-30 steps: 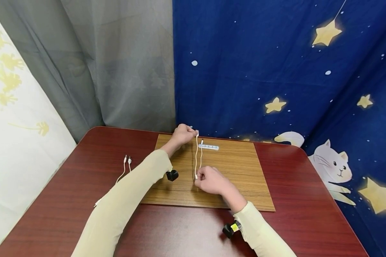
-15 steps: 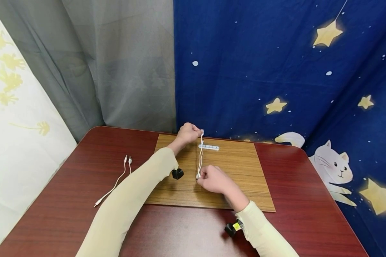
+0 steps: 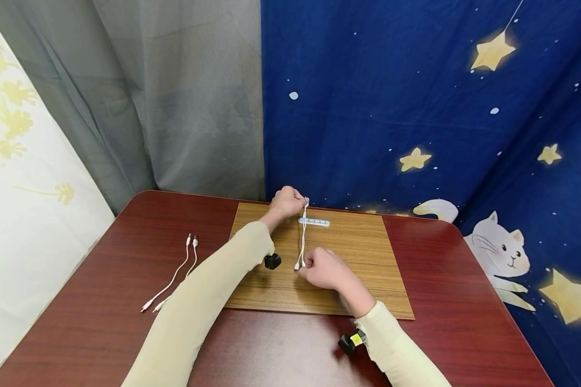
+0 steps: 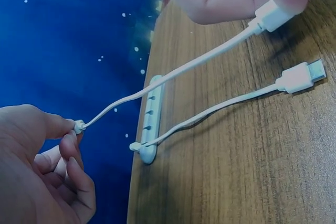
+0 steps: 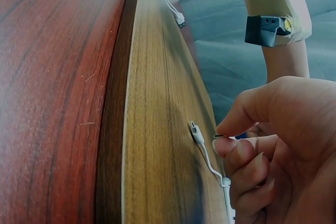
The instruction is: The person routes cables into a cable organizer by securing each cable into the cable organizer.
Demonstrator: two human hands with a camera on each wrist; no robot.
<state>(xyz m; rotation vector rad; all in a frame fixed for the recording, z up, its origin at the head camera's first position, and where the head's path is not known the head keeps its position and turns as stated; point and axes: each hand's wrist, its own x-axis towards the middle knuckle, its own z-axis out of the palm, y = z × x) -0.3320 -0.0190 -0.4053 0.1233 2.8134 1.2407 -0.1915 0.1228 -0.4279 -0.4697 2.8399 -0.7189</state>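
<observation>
Pinching a white cable (image 4: 205, 59) at its far end with my left hand (image 3: 287, 202) and near end with my right hand (image 3: 325, 269), I hold it above the wooden board (image 3: 358, 258), near the clip strip (image 3: 316, 222)

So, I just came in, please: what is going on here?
A person is holding a white cable by its two ends, the left hand pinching one and the right hand the other. It appears to hang above the strip on the board. A second cable already sits in the strip's end slot. Two more cables lie on the table.
</observation>
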